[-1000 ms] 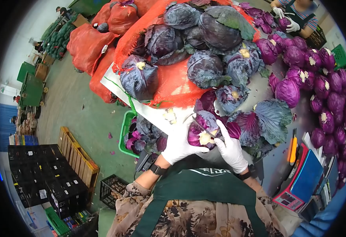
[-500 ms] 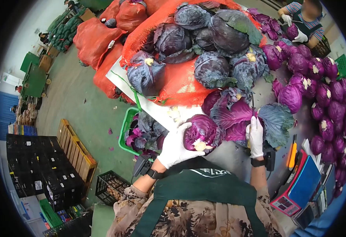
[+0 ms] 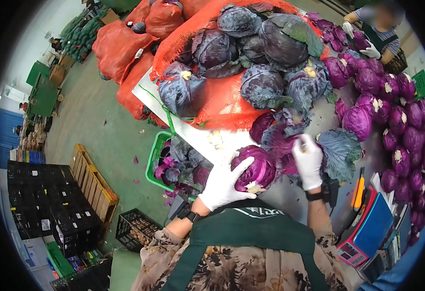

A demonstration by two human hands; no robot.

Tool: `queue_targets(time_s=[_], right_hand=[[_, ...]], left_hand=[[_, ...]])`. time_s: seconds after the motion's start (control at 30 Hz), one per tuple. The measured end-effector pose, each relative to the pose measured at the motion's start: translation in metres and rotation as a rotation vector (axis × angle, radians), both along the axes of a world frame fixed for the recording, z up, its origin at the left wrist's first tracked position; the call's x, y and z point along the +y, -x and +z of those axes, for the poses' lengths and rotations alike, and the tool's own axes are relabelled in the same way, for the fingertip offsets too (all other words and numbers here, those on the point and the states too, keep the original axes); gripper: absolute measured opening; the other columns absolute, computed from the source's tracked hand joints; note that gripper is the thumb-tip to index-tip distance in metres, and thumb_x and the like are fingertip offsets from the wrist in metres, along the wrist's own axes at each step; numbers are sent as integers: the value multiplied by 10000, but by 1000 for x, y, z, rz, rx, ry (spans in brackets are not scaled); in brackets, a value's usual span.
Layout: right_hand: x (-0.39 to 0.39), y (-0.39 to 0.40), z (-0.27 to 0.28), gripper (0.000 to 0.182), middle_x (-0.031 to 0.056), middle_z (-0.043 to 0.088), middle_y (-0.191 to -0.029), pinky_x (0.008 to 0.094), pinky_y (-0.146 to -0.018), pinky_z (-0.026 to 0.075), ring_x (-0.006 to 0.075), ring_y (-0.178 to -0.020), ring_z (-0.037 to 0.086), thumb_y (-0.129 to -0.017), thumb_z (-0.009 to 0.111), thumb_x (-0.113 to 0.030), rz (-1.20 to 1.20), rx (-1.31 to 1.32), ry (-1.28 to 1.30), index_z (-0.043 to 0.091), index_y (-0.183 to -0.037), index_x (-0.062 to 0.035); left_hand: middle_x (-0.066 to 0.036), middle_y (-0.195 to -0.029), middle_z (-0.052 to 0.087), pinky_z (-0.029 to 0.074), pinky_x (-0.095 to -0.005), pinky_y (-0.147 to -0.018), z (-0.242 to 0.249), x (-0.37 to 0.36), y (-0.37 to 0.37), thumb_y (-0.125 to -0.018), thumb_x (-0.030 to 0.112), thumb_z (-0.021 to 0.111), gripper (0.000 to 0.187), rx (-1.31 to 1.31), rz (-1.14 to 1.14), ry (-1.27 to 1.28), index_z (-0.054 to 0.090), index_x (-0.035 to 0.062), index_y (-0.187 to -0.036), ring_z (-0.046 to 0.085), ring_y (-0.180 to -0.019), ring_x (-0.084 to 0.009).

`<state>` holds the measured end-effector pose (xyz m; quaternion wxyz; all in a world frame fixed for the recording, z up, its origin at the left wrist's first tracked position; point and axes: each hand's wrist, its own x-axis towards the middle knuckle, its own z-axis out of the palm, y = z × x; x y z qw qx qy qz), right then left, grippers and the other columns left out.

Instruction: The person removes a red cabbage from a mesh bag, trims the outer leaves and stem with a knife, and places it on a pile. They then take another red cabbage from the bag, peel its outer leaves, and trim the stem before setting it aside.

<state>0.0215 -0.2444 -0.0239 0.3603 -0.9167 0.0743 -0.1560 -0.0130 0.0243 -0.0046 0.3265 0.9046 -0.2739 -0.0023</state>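
Observation:
My left hand (image 3: 226, 182), in a white glove, is spread round the side of a red cabbage (image 3: 257, 169) and grips it, its pale cut stem towards me. To the right, my right hand (image 3: 308, 162), also gloved, is closed beside loose purple leaves (image 3: 278, 140); motion blurs it, and what its fingers hold is hidden. A large bluish outer leaf (image 3: 341, 150) lies just right of that hand. Beyond the hands, several untrimmed red cabbages (image 3: 263, 86) rest on an orange mesh bag (image 3: 224, 102).
Trimmed purple cabbages (image 3: 404, 138) are piled along the right. A green crate (image 3: 150, 167) of leaves stands at lower left. An orange-handled cutter (image 3: 359, 191) and blue folder (image 3: 373, 223) lie at right. A co-worker (image 3: 379, 36) holds a cabbage at the far right.
My right hand has risen slightly and moved left towards the loose leaves; the thin knife blade seen above it earlier no longer shows. The cabbage has turned in my left hand, showing brighter purple.

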Motion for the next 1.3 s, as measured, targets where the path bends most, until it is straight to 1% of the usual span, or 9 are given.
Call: queue_targets(time_s=[0.1,0.23,0.33,0.57,0.87,0.97,1.03,1.13,1.3], right_hand=[[-43,-7,-9,238,131,655,-751,352,-550,468,262,-598,626,-880,650,-221,-183,91,-16,614,-1078,-94],[15,19,46,678,121,645,-1074,345,-688,527,257,-797,662,-783,749,-342,269,-59,-128,478,-1373,-148],[28,23,62,607,93,596,-1000,356,-710,538,228,-787,660,-773,736,-376,540,315,17,543,-1300,-144],[29,15,56,316,76,580,-863,344,-608,520,248,-682,639,-775,700,-225,636,156,54,630,-1049,-85],[-36,2,-39,135,173,628,-778,406,-630,493,348,-702,633,-836,642,-169,3,154,137,603,-881,-47],[-51,11,-46,139,167,617,-751,388,-615,484,331,-657,610,-866,633,-178,-38,175,0,591,-871,-45],[-34,19,-25,185,100,653,-782,323,-637,491,190,-664,620,-893,655,-192,46,115,-183,609,-968,-29],[1,30,13,322,70,685,-919,276,-688,486,114,-731,596,-880,687,-181,220,129,-351,589,-1141,-20],[36,44,17,501,181,652,-887,345,-673,480,245,-697,621,-960,553,-295,413,370,-413,445,-1408,-99]], left_hand=[[-245,-1278,466,415,-486,-996,0,3,1,-518,509,881,968,-18,-25,16,526,153,-1346,491,-1171,-425],[-238,-1269,469,416,-492,-987,10,-5,-1,-528,490,877,960,-38,-89,-40,521,163,-1356,481,-1178,-421],[-239,-1270,467,399,-503,-999,11,-13,2,-549,492,866,956,-89,-134,-126,501,175,-1374,463,-1196,-428],[-253,-1294,462,369,-514,-1026,2,-8,2,-562,515,850,979,-89,-157,-127,466,185,-1399,441,-1218,-439],[-194,-1245,513,431,-460,-942,4,5,9,-541,486,871,895,-91,-146,-52,536,284,-1347,529,-1128,-363],[-202,-1245,499,404,-451,-993,-3,19,3,-526,451,887,960,-19,-34,58,500,181,-1362,506,-1140,-372],[-228,-1262,491,399,-459,-1012,-4,22,-10,-476,457,911,1049,-17,-14,13,465,-12,-1302,493,-1176,-395],[-231,-1267,513,412,-420,-1018,-12,22,-26,-514,473,912,1040,295,105,265,441,-16,-1302,521,-1187,-337],[-179,-1328,484,419,-386,-1026,-3,2,-35,-673,293,864,951,472,367,533,338,27,-1419,494,-1231,-269]])
